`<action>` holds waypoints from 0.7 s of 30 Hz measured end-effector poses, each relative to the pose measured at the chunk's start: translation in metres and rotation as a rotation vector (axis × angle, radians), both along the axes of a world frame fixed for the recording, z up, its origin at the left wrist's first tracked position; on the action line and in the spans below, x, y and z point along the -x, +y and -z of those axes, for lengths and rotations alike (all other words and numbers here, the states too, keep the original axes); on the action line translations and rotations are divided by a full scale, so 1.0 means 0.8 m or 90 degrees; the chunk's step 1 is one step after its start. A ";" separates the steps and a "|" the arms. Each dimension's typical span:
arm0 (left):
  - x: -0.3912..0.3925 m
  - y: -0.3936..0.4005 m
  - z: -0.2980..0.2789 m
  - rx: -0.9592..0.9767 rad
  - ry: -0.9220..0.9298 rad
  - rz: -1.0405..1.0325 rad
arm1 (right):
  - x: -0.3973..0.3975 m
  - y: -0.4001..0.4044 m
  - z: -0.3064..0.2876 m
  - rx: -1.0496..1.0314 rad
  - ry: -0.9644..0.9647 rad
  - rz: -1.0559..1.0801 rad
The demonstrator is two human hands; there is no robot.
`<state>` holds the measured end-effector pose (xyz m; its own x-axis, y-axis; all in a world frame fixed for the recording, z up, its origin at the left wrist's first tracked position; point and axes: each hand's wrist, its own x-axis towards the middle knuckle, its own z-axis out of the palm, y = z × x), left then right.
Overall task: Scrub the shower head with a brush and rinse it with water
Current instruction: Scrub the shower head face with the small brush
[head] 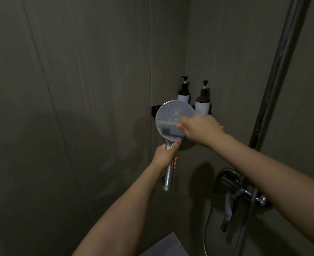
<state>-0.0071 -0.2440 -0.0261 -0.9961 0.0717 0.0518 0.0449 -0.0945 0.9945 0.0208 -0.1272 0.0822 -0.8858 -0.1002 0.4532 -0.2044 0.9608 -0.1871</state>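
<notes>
A round grey shower head (pixel 171 111) with a dotted spray face is held upright in the middle of the view, face toward me. My left hand (pixel 164 156) grips its chrome handle (pixel 168 177) just below the head. My right hand (pixel 200 129) reaches in from the right and holds a small pale brush (pixel 168 124) lying across the spray face. The brush is blurred, and the hand hides its handle.
Two dark pump bottles (pixel 183 93) (pixel 202 103) stand on a black corner shelf (pixel 155 109) behind the shower head. A chrome mixer tap (pixel 244 193) with a hose (pixel 207 228) sits low on the right wall. A vertical riser pipe (pixel 279 71) runs up the right side.
</notes>
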 end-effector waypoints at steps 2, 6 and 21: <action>0.000 0.004 0.001 0.014 -0.003 0.016 | 0.009 0.009 -0.008 0.039 -0.023 0.035; 0.003 0.004 0.007 0.039 0.015 0.007 | 0.018 0.015 -0.022 0.066 0.021 0.072; 0.005 -0.003 0.007 0.093 0.036 -0.017 | 0.019 0.052 -0.018 0.130 0.023 0.168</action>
